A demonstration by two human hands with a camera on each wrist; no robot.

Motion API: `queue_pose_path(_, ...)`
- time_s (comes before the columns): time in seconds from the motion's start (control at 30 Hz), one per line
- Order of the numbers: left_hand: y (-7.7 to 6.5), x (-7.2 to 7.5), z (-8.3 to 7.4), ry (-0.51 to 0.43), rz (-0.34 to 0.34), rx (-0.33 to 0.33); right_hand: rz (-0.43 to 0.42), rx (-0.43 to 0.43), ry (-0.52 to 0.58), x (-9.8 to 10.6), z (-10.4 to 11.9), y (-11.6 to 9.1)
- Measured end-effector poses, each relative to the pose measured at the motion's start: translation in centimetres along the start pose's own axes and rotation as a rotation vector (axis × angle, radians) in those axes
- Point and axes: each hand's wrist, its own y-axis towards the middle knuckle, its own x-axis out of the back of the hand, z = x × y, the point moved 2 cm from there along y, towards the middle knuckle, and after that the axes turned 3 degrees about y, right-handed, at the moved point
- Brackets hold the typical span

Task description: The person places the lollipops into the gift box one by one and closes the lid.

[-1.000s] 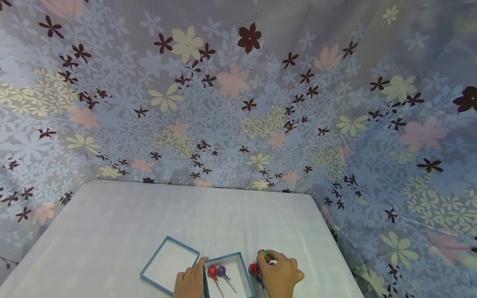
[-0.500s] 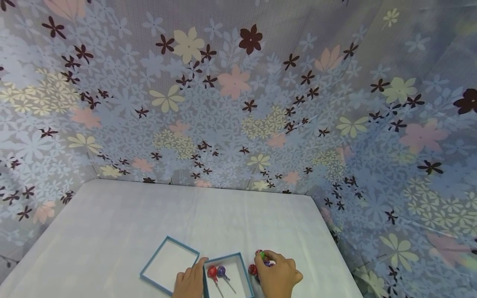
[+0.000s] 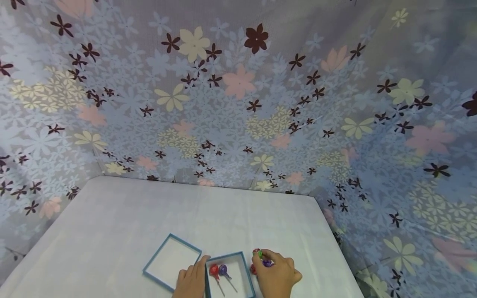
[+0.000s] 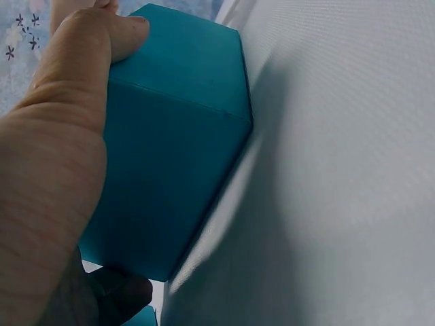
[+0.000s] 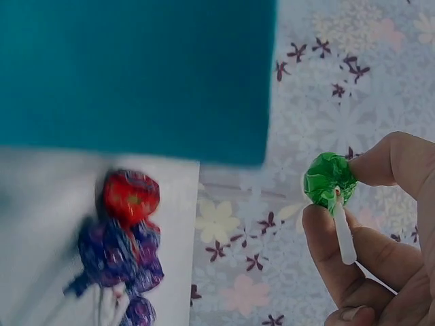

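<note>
My right hand point(image 3: 277, 275) pinches a green-wrapped lollipop point(image 5: 329, 178) between thumb and fingers, close to the right side of a blue box point(image 3: 247, 275). Its white stick points down in the right wrist view. Inside the box, which has a white interior, lie a red lollipop point(image 3: 214, 270) and a purple lollipop point(image 3: 222, 270). With thumb and fingers on different faces, my left hand point(image 3: 191, 279) grips the left side of the box. Below the right hand are another red lollipop point(image 5: 132, 197) and several purple lollipops point(image 5: 109, 255), partly hidden in the head view.
A blue-edged white lid point(image 3: 169, 263) lies inside-up on the table, left of the box and near the left hand. The white tabletop point(image 3: 208, 215) stretches back to a flowered cloth backdrop point(image 3: 231, 124), which also hangs along both sides.
My right hand has moved slightly left toward the box with the green lollipop, uncovering more of a purple one. The left hand stays on the box. The head view has shifted a little.
</note>
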Motion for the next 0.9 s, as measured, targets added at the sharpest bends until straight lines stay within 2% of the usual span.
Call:
queue_pose_path(0.07,0.0,0.0,0.0,0.022,-0.033,-0.004,0.016,0.012,0.015,-0.3,0.1,-0.1)
queue_pose_path(0.13,0.0,0.1,-0.1,0.013,-0.029,-0.001,0.029,0.025,0.020,-0.6,0.2,-0.4)
queue_pose_path(0.3,0.3,0.6,-0.3,-0.081,0.065,0.008,0.032,0.051,0.010,-1.8,0.5,-1.1)
queue_pose_path(0.37,0.3,0.7,-0.3,-0.103,0.075,0.010,0.030,0.056,0.001,-2.1,0.7,-1.3)
queue_pose_path(0.67,0.1,0.6,-0.3,-0.087,0.017,0.004,0.066,0.061,-0.016,-3.4,0.9,-2.1)
queue_pose_path(0.9,0.0,0.6,-0.2,-0.083,0.019,0.004,0.020,0.142,-0.032,-4.1,0.6,-2.5)
